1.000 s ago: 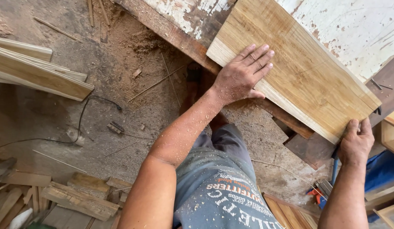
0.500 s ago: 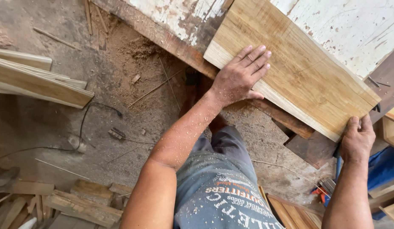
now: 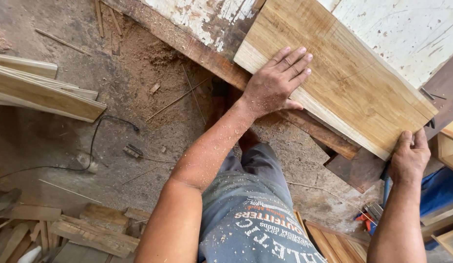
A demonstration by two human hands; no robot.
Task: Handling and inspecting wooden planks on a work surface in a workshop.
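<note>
A pale, grained wooden board [image 3: 343, 73] lies slanted on a worn bench with flaking white paint [image 3: 406, 29]. My left hand [image 3: 275, 85] rests flat on the board's near left end, fingers spread and pointing up-right. My right hand [image 3: 409, 158] grips the board's lower right corner, thumb over the edge. Sawdust flecks cover both forearms.
A dark reddish beam [image 3: 314, 129] runs along the bench's near edge under the board. Stacked pale planks [image 3: 46, 92] lie at left on the sawdust-covered floor. A black cable [image 3: 97, 134] crosses the floor. Wood offcuts [image 3: 90, 231] pile at lower left; a blue thing [image 3: 443, 187] sits at right.
The view has shifted slightly. Both hands keep their places on the board, which has barely moved.
</note>
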